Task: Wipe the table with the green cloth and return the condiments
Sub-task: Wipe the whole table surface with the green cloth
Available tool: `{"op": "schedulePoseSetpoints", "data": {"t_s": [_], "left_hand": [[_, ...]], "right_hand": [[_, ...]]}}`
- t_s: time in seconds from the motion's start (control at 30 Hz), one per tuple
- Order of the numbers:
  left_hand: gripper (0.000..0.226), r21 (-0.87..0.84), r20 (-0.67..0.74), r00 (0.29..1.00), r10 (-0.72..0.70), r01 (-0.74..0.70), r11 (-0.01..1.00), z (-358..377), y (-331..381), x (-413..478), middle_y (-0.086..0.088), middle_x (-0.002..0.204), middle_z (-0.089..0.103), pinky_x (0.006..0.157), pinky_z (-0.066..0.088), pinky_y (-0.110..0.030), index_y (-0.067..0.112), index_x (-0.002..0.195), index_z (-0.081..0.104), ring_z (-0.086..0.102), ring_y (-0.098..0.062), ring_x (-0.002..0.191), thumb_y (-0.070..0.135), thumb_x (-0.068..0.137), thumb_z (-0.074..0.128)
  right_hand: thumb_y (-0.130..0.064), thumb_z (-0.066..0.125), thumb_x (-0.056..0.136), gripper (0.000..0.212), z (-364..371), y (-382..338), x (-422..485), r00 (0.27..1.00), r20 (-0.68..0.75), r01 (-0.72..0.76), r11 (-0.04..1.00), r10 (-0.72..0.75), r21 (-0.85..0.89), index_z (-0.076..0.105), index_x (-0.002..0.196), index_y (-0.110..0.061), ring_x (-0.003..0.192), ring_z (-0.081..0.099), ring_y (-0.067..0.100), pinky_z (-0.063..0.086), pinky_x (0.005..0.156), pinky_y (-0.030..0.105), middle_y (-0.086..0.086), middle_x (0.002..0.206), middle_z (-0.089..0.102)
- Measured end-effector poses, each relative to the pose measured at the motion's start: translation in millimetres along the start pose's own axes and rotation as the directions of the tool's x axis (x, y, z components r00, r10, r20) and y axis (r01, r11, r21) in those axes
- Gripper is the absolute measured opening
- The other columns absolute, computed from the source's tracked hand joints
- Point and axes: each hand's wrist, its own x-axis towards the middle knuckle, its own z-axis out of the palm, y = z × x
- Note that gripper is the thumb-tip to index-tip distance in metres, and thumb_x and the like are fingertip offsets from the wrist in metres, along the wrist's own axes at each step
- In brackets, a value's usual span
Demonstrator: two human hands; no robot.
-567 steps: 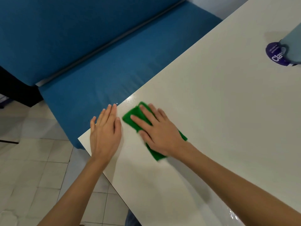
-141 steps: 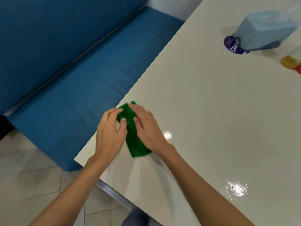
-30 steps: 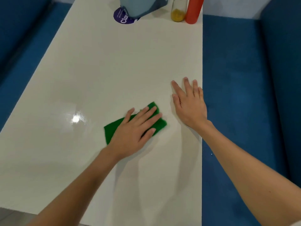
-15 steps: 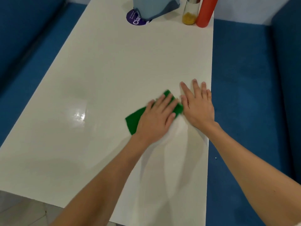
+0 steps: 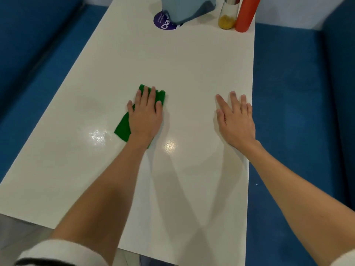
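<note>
Sleeves (image 5: 57,252) in white frame the bottom edge, with both bare forearms reaching out over the pale counter (image 5: 192,64). The left hand (image 5: 145,116) lies flat on the green cloth (image 5: 124,127), fingers straight and pointing away, pressing it to the counter left of the middle. The cloth's long axis runs on a slant, from its near-left corner to its far-right end under the fingertips. The right hand (image 5: 237,123) rests flat and empty by the counter's right edge, fingers spread, well apart from the cloth. At the far end stand a blue box (image 5: 184,8) on a purple sticker (image 5: 163,22), a glass jar (image 5: 227,16) with yellow powder, and a red bottle (image 5: 245,14) touching it.
</note>
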Motion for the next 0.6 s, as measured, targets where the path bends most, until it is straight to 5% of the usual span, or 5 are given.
{"op": "schedulePoseSetpoints", "data": {"t_s": [0.13,0.2,0.33,0.43,0.6], "left_hand": [[0.053,-0.086,0.142,0.889,0.435,-0.426,0.900,-8.4,-5.6,-59.2,0.004,0.158,0.024,0.115,0.019,-0.040,0.026,0.150,0.030,0.018,-0.014,0.147,0.044,0.101,0.022],[0.052,-0.077,0.172,0.850,0.498,-0.493,0.867,-19.2,-42.2,-78.6,0.012,0.158,0.022,0.118,0.012,-0.039,0.035,0.149,0.029,0.016,-0.006,0.146,0.050,0.100,0.024],[0.054,0.039,0.073,0.985,0.159,-0.162,0.986,-32.6,-100.6,-49.2,0.012,0.159,0.019,0.115,0.003,-0.051,0.037,0.150,0.025,0.013,-0.011,0.147,0.053,0.098,0.021],[0.054,0.060,0.000,0.994,-0.108,0.108,0.992,-29.8,-94.5,-13.7,0.002,0.161,0.017,0.114,0.001,-0.058,0.028,0.152,0.021,0.009,-0.020,0.148,0.044,0.100,0.020],[0.053,0.066,-0.008,0.999,-0.040,0.041,0.997,-2.8,-3.3,-3.8,-0.002,0.160,0.020,0.116,0.003,-0.053,0.024,0.152,0.022,0.011,-0.024,0.148,0.038,0.101,0.022]], "right_hand": [[-0.037,0.022,0.103,0.048,0.5,2.7,-3.1,1.000,0.014,0.008,1.000,-0.008,0.018,0.021,0.150,-0.031,0.144,0.009,0.040,0.007,0.116,0.047,0.011,0.158,0.016],[-0.037,0.022,0.103,0.048,0.2,2.8,-2.5,1.000,0.017,0.010,1.000,-0.010,0.020,0.021,0.150,-0.031,0.144,0.009,0.040,0.007,0.116,0.047,0.011,0.158,0.016],[-0.038,0.020,0.103,0.049,1.0,1.7,-2.2,1.000,0.025,0.007,1.000,-0.008,0.019,0.020,0.151,-0.031,0.144,0.007,0.040,0.006,0.117,0.047,0.011,0.158,0.014],[-0.037,0.020,0.103,0.049,0.0,-1.0,-1.8,1.000,0.020,0.002,1.000,-0.002,0.015,0.020,0.151,-0.030,0.144,0.007,0.040,0.007,0.117,0.048,0.012,0.158,0.014],[-0.037,0.019,0.103,0.049,0.0,-1.4,-2.2,1.000,0.015,-0.004,1.000,0.004,0.018,0.019,0.151,-0.030,0.144,0.007,0.040,0.006,0.117,0.048,0.012,0.159,0.014]]}}
